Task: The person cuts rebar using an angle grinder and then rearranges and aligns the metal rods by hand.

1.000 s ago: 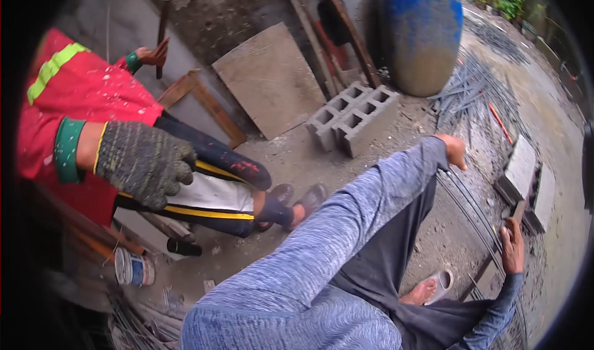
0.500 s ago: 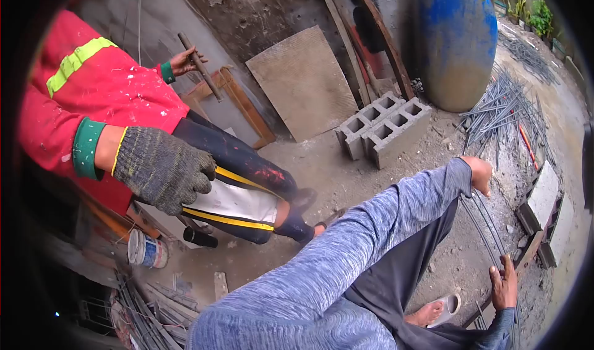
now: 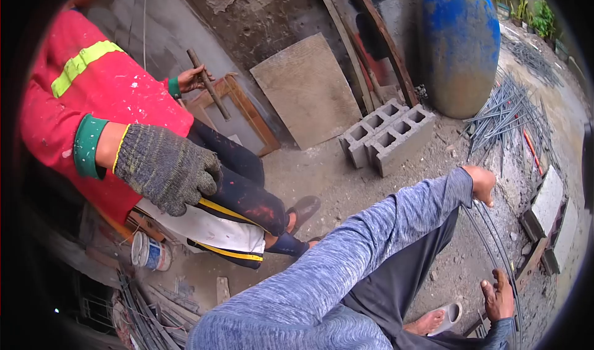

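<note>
My left hand (image 3: 481, 186), at the end of a grey-blue sleeve, is closed round a few thin steel rods (image 3: 508, 261). From under that hand the rods curve down toward the lower right; their far ends are out of view. My right hand (image 3: 499, 297) is low on the right, palm turned up and fingers apart, beside the rods and holding nothing. Most of my left fingers are hidden behind the hand itself. Below, between my arms, a bare foot in a pale slipper (image 3: 450, 318) shows.
On the left stands a person in a red shirt (image 3: 117, 102), one gloved hand (image 3: 168, 167) near my arm, the other holding a short pipe (image 3: 209, 84). Hollow blocks (image 3: 402, 140), a blue drum (image 3: 461, 47), a pile of cut rods (image 3: 510, 118) and concrete blocks (image 3: 544, 201) lie around.
My right hand has come off the rods and moved slightly down and left, its fingers opening. My left hand keeps its hold. The person's gloved hand has shifted a little.
</note>
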`<control>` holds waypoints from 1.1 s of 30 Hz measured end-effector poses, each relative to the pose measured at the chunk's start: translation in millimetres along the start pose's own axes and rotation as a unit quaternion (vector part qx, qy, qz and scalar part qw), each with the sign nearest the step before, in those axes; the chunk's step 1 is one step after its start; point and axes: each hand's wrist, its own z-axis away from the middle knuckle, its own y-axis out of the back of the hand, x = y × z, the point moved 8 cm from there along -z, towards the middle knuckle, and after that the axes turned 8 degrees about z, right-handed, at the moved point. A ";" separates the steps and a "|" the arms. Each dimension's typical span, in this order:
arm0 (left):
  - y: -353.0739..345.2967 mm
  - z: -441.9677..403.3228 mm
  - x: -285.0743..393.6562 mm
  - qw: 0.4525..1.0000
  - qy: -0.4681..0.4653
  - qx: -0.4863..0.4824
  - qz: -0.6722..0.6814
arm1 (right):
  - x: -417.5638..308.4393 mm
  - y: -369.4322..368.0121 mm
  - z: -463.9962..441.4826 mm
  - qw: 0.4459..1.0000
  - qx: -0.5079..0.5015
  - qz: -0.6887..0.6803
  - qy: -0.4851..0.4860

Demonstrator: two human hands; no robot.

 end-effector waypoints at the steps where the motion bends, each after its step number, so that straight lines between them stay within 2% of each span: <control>1: -1.9 -1.8 -1.4 1.000 -0.006 -0.003 -0.005 | -0.2 -0.9 1.0 1.000 0.001 0.002 -0.002; 8: -5.2 -2.5 -1.6 0.999 -0.006 -0.020 -0.033 | 5.3 -19.9 6.6 1.000 -0.010 -0.024 -0.009; 33: -8.6 -2.7 -6.2 0.999 0.008 -0.035 -0.019 | 10.0 -33.6 7.7 0.999 -0.020 0.023 0.007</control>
